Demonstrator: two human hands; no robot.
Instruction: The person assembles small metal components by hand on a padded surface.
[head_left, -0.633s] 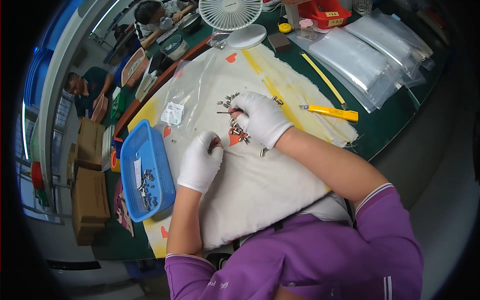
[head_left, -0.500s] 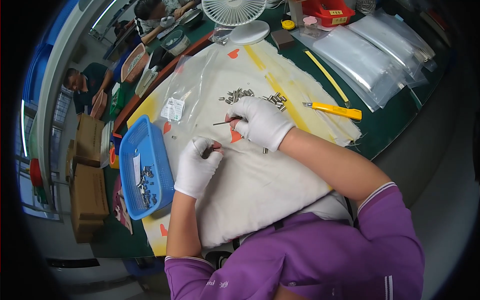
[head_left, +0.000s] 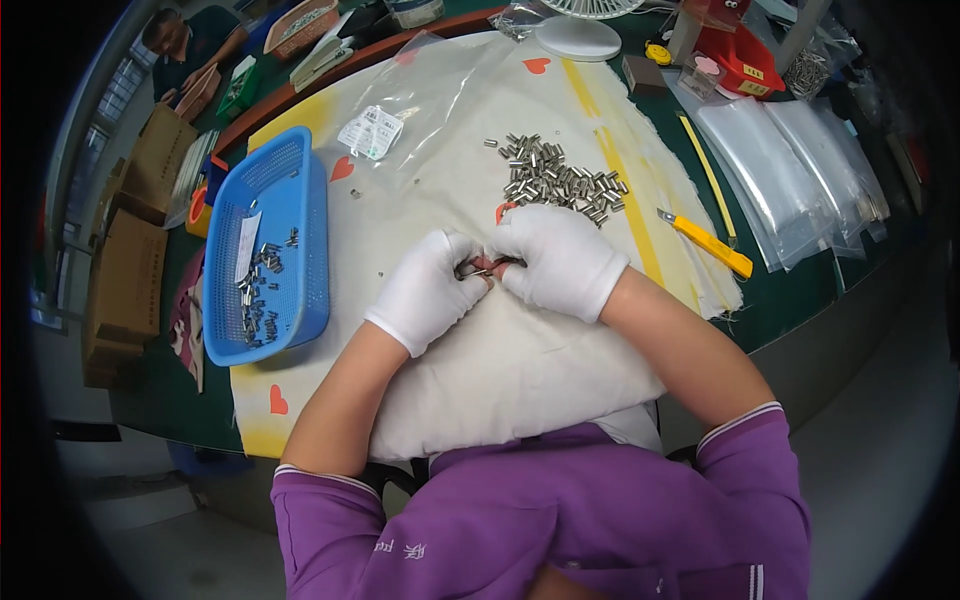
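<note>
My white-gloved left hand and right hand meet over the cloth, with bare fingertips pinched close together. A bit of a thin metal rod glints between them, in my right fingers. My left fingers are closed too, but what they pinch is too small to make out. Just beyond my right hand lies a pile of small silver metal cylinders. Left of my left hand stands a blue plastic basket, holding several small metal pieces and a white paper slip.
A clear plastic bag with a white label lies on the cream cloth. To the right are a yellow utility knife and stacked clear bags. A fan base and red bin stand behind. Another person sits far left.
My hands have come together from apart, the right bringing the thin rod down to the left. The view has shifted, and the whole pile of cylinders now shows.
</note>
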